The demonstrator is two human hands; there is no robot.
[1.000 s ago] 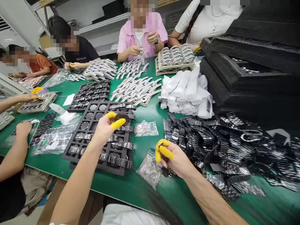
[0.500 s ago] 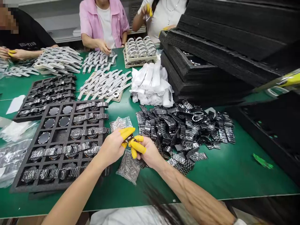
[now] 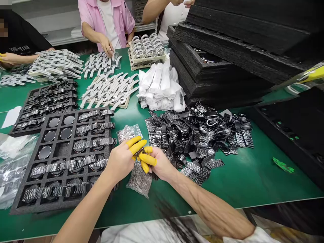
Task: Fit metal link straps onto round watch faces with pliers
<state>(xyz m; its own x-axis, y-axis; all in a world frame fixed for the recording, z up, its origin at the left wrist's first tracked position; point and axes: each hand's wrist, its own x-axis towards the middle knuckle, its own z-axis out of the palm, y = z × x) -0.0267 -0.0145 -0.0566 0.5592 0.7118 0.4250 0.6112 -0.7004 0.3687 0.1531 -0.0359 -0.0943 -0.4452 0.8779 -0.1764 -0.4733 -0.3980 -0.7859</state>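
Between my two hands is a small dark metal watch (image 3: 140, 151), mostly hidden by the fingers. My left hand (image 3: 123, 158) grips it from the left, with yellow finger covers on the fingertips. From the right, my right hand (image 3: 159, 162) pinches it, its yellow-covered fingers bent and touching those of the left. Under and beside the hands lie two clear bags of thin metal pins, one bag (image 3: 139, 180) in front and another bag (image 3: 129, 132) behind. Black metal watch bands (image 3: 187, 135) are heaped to the right of my hands.
A black foam tray (image 3: 19, 199) of watches stands left, a second tray (image 3: 16, 131) behind it. White-strapped watches (image 3: 108, 89), white-wrapped pieces (image 3: 162, 84) and stacked black foam trays (image 3: 197, 74) stand further back. Co-workers sit across the green table (image 3: 240, 179), one in a pink shirt (image 3: 87, 15).
The camera view has shifted slightly. My left fingers have spread a little over the watch; both hands still hold it. Across the table, the right co-worker's hands have risen.
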